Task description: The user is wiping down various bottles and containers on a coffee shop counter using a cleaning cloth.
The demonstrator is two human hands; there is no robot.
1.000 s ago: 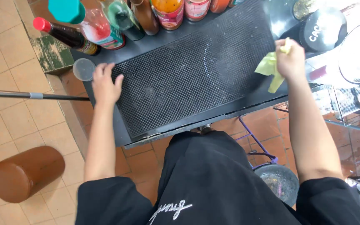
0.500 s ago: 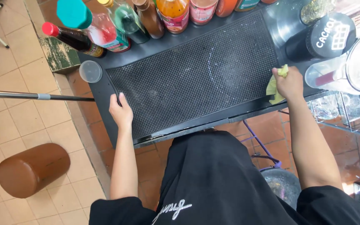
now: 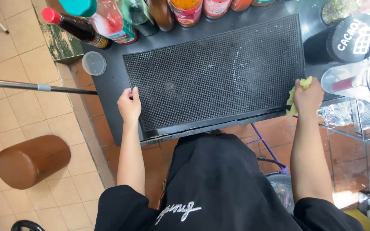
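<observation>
A: What was held by the 2 hands?

B: The left edge of the black studded rubber bar mat (image 3: 213, 72) was gripped by the left hand (image 3: 129, 106), its fingers curled over the rim. A crumpled yellow-green cleaning cloth (image 3: 297, 92) was clutched in the closed right hand (image 3: 308, 96), which was pressed against the mat's right edge.

A: Where was the mat placed?

B: It was laid flat on the dark countertop (image 3: 108, 85), where most of the surface was covered by it. A row of bottles was ranged along the far side, among them a dark sauce bottle with a red cap (image 3: 71, 26).

A: What else was seen nearby?

B: A round clear plastic lid (image 3: 94, 63) was set on the counter just beyond the mat's left corner. A black cylindrical tin (image 3: 352, 38) was stood near the right hand. A brown round stool (image 3: 33, 160) was seen on the tiled floor.
</observation>
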